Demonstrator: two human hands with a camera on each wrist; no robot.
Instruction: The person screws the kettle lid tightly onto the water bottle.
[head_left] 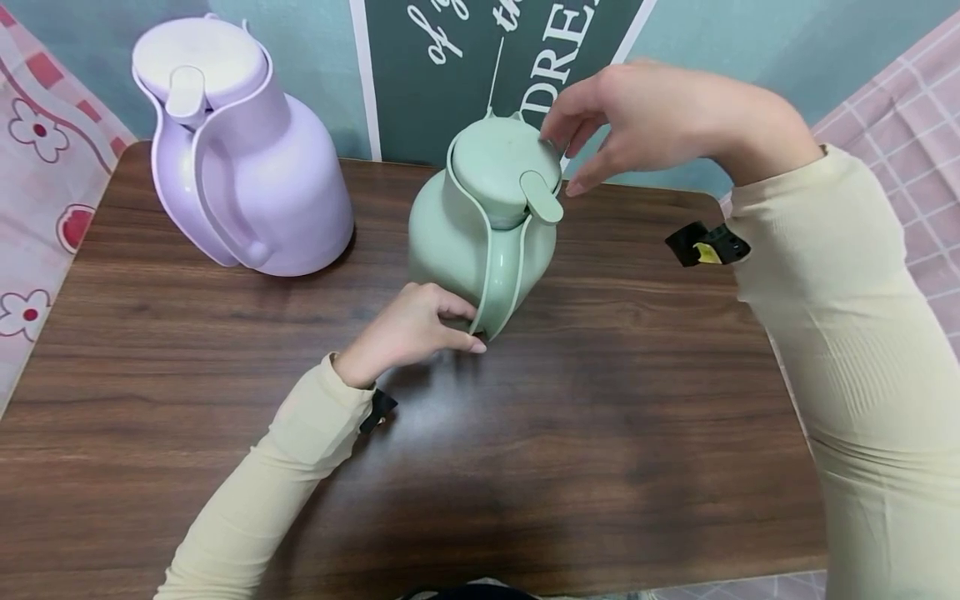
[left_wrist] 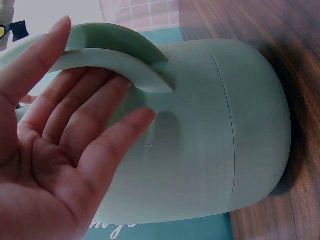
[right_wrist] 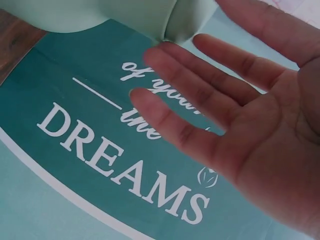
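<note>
A pale green thermos jug [head_left: 480, 250] stands upright on the wooden table. Its round lid [head_left: 506, 162] has a lever [head_left: 542, 197] on the handle side. My left hand [head_left: 408, 329] is at the low end of the jug's handle [head_left: 501, 283]. In the left wrist view its fingers [left_wrist: 95, 112] stretch out fairly straight at the inner side of the handle, with the thumb on the other side. Beside the lid, my right hand [head_left: 637, 117] hovers with loosely bent fingers and nothing in them. The right wrist view shows those fingers [right_wrist: 175, 120] spread near the jug's top.
To the left a lilac thermos jug [head_left: 285, 183] of the same shape stands on the table [head_left: 600, 417]. Behind both jugs is a teal backdrop with a dark green lettered panel [head_left: 420, 92]. Pink patterned cloth [head_left: 45, 167] hangs at the sides.
</note>
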